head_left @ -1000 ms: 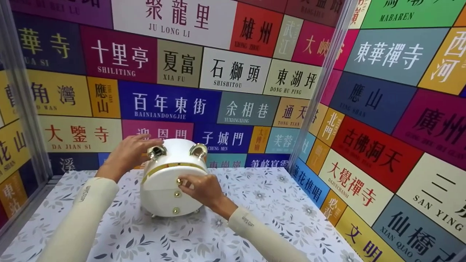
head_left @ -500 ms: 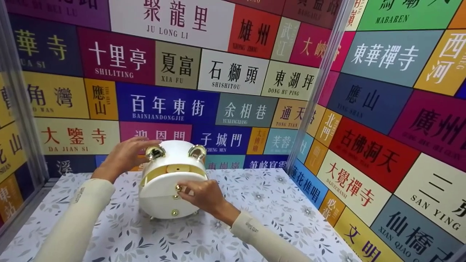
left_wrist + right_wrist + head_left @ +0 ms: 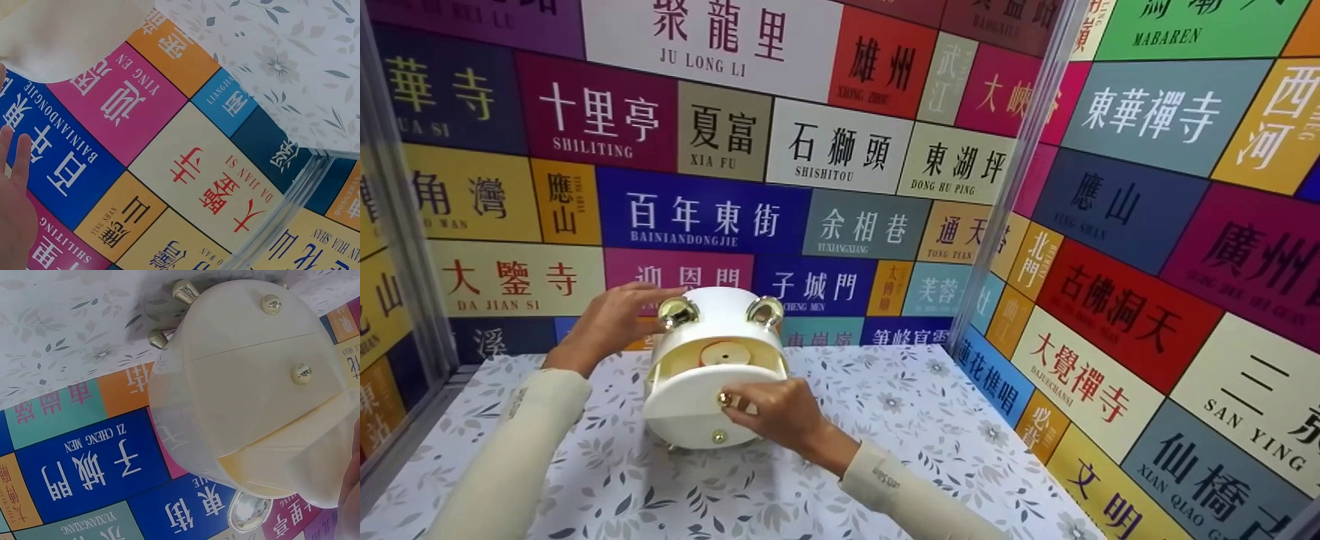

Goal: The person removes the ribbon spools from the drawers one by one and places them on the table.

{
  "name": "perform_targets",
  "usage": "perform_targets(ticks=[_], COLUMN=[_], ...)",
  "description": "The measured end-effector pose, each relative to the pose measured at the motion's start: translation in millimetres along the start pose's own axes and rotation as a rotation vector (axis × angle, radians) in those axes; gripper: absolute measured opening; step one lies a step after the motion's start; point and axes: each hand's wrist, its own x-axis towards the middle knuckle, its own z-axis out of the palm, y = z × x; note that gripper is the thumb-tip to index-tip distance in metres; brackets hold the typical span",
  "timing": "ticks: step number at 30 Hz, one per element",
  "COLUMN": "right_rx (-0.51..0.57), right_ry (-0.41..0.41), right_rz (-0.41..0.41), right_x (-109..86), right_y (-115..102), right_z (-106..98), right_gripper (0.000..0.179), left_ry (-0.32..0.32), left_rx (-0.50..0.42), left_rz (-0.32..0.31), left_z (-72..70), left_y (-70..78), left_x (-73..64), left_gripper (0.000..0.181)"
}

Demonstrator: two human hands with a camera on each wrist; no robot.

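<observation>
On the floral tabletop (image 3: 877, 480), upright white drawer box (image 3: 686, 405), knobs (image 3: 719, 436) frontward.

- Soft, even light fills my head view, with a faint shadow on the tablecloth (image 3: 885, 465) under the white cabinet (image 3: 682, 409).
- Bright glints dot its gold knobs (image 3: 301, 373).
- Both my wrist views look paler, slightly hazy.
- Wall signs (image 3: 1155, 116) stretch toward the head view's edges.
</observation>
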Motion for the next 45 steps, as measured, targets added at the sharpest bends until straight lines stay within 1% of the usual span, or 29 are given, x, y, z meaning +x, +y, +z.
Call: perform_targets(ticks=[9,15,20,26,31,38,42,45], right_rx=[0.018,0.036,0.046,0.039,0.035,0.021,0.011,0.028], right_ry=[0.011,0.014,0.008,0.046,0.063,0.058,0.046,0.027], right_rz=[-0.002,-0.004,-0.010,-0.042,-0.033,-0.015,-0.003,0.014], right_x=[-6.7,-9.6,-14.0,-20.1,-20.6,-20.7,-21.4,-22.6], right_y=[-9,-15,-24,-32,-33,-34,-35,-35], right_z=[-7,-14,-18,-21,-23,-24,-24,-24], right_gripper=[0.019,0.018,0.018,0.019,0.019,0.018,0.019,0.021], left_ry=[-0.017,-0.011,-0.007,-0.016,-0.016,-0.005,-0.008,-0.007], left_rx=[-0.011,-0.027,-0.022,-0.018,-0.013,-0.022,-0.026,-0.023], left_rz=[-0.016,-0.032,-0.040,-0.038,-0.029,-0.047,-0.045,-0.045], left_z=[-0.9,-0.9,-0.7,-1.0,-0.5,0.5,0.2,0.7], left_y=[0.5,1.2,0.8,1.6,3.3,4.8,4.4,3.9], left_x=[-0.4,-0.7,-2.0,-2.8,-2.5,-2.3,-2.2,-1.7], left_gripper=[0.074,0.075,0.076,0.073,0.073,0.075,0.074,0.074])
